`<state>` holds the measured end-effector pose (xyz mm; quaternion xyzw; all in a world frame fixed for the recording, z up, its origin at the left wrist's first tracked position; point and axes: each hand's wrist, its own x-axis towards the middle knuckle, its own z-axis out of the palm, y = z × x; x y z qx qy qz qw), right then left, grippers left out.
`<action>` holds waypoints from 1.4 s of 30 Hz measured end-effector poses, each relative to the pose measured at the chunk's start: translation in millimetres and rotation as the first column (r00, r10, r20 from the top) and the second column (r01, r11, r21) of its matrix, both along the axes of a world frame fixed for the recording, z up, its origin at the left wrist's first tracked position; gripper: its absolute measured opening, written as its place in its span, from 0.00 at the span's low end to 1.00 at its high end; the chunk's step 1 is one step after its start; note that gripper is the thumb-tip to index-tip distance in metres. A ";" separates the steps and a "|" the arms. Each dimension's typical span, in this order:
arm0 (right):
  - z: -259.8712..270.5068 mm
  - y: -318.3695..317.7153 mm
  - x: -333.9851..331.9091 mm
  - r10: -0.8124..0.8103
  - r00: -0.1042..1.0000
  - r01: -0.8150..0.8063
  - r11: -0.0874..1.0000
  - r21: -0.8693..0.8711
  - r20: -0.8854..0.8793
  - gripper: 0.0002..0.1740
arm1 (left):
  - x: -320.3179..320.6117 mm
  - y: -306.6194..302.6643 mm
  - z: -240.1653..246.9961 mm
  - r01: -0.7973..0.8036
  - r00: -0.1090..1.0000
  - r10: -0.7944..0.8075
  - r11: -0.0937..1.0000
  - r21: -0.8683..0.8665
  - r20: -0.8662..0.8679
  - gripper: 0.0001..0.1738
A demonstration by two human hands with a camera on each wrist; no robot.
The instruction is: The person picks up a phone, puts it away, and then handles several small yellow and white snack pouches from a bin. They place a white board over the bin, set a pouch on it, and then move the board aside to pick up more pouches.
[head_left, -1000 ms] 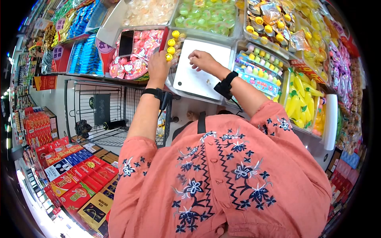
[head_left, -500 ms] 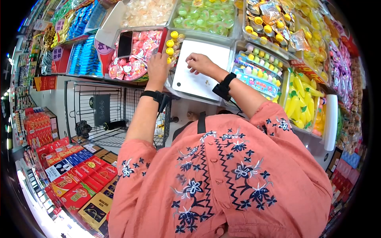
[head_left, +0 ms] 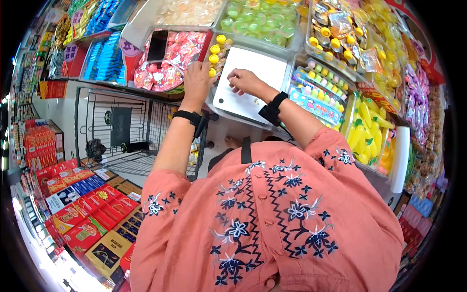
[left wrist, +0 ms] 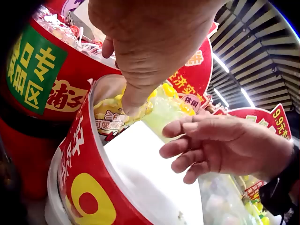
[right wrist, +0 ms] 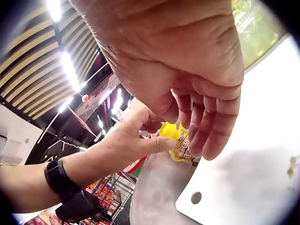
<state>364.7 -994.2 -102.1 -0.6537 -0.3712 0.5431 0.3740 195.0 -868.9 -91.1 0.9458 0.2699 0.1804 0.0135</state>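
Note:
In the head view the left hand reaches over the bin edge beside yellow-capped pouches. Its thumb, stretched out, lies against a yellow pouch in the left wrist view; no firm grip on it shows. Over the white board, the right hand hovers with loosely bent fingers and nothing in them. From the right wrist, its fingers hang close to a yellow pouch, with the left hand just beyond; whether they touch it cannot be told.
A black phone lies on pink packets at the left. Green jelly cups fill a bin behind the board. Yellow banana-shaped sweets stand at the right, and a wire cart is at the lower left.
The head view has shifted slightly, moving the bins and cart within it. The left hand sits a little lower beside the pouches than one second ago; the right hand stays over the board.

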 end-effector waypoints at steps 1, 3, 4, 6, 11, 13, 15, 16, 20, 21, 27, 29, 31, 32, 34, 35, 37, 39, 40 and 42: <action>-0.2 1.2 -2.8 0.009 1.000 -0.009 1.000 -0.006 0.001 0.18 | -4.6 -1.0 2.9 -0.010 1.000 0.010 1.000 -0.013 0.014 0.29; 4.4 2.7 -7.6 0.017 1.000 -0.017 1.000 0.009 -0.021 0.18 | -17.7 1.0 9.7 -0.023 0.992 0.027 0.999 -0.039 0.126 0.28; 6.5 2.4 -8.0 0.018 0.999 -0.017 0.999 0.028 -0.046 0.18 | -29.9 3.0 12.8 -0.057 0.981 0.066 0.997 -0.058 0.181 0.27; 13.7 3.7 -13.5 0.010 0.994 -0.003 0.998 0.063 -0.108 0.19 | -64.9 3.2 29.5 -0.124 0.932 0.168 0.981 -0.151 0.321 0.22; 66.8 -1.1 -47.2 0.142 0.954 -0.123 0.988 0.088 -0.263 0.20 | -195.3 6.7 -9.5 -0.395 0.660 0.679 0.677 -0.621 0.322 0.15; 77.2 -1.2 -69.2 0.223 0.934 -0.210 0.975 0.075 -0.279 0.20 | -248.0 -1.2 -46.4 -0.486 0.583 0.785 0.544 -0.684 0.210 0.17; 67.9 1.7 -91.0 0.269 0.914 -0.276 0.961 0.022 -0.302 0.21 | -290.0 -10.7 -95.2 -0.538 0.536 0.843 0.376 -0.755 0.037 0.20; 62.2 2.0 -102.2 0.283 0.906 -0.302 0.953 -0.013 -0.314 0.21 | -302.1 -17.1 -114.5 -0.575 0.551 0.831 0.312 -0.756 -0.076 0.22; 35.0 -0.3 -137.3 0.330 0.890 -0.383 0.916 -0.122 -0.316 0.20 | -336.5 -51.9 -183.8 -0.638 0.659 0.671 0.257 -0.726 -0.341 0.28; 28.1 -1.6 -142.9 0.341 0.883 -0.402 0.904 -0.145 -0.321 0.20 | -336.8 -58.1 -191.8 -0.626 0.703 0.615 0.296 -0.721 -0.358 0.29; 14.4 -7.7 -154.6 0.315 0.897 -0.393 0.889 -0.233 -0.311 0.18 | -288.5 -76.1 -217.9 -0.644 0.713 0.559 0.285 -0.710 -0.422 0.35; 13.0 -8.0 -153.3 0.285 0.911 -0.361 0.900 -0.242 -0.299 0.17 | -275.2 -72.0 -221.5 -0.689 0.686 0.513 0.229 -0.688 -0.516 0.39; 12.8 -10.7 -152.7 0.234 0.928 -0.309 0.919 -0.244 -0.290 0.16 | -264.4 -68.9 -219.6 -0.730 0.656 0.473 0.201 -0.653 -0.587 0.42; 13.2 -12.2 -151.5 0.219 0.933 -0.293 0.923 -0.251 -0.286 0.16 | -258.9 -68.6 -222.0 -0.761 0.626 0.453 0.179 -0.623 -0.635 0.42; 13.3 -14.0 -147.7 0.182 0.943 -0.256 0.931 -0.259 -0.278 0.16 | -252.4 -69.0 -224.5 -0.793 0.595 0.455 0.196 -0.577 -0.663 0.43; 14.4 -15.4 -146.6 0.166 0.948 -0.242 0.931 -0.274 -0.271 0.16 | -249.6 -70.1 -228.4 -0.808 0.579 0.456 0.206 -0.552 -0.676 0.43; 15.9 -18.5 -144.2 0.137 0.956 -0.215 0.929 -0.302 -0.259 0.17 | -247.2 -71.5 -235.5 -0.825 0.562 0.447 0.247 -0.508 -0.695 0.43; 14.7 -21.7 -141.7 0.128 0.960 -0.204 0.928 -0.313 -0.247 0.17 | -250.5 -72.4 -252.7 -0.829 0.557 0.479 0.287 -0.479 -0.678 0.44; 14.9 -22.1 -140.2 0.116 0.962 -0.195 0.924 -0.329 -0.246 0.17 | -250.4 -71.7 -255.2 -0.826 0.564 0.444 0.283 -0.488 -0.696 0.43; 18.1 -22.0 -139.7 0.102 0.965 -0.180 0.928 -0.327 -0.242 0.17 | -248.1 -68.7 -234.2 -0.811 0.584 0.389 0.292 -0.506 -0.713 0.41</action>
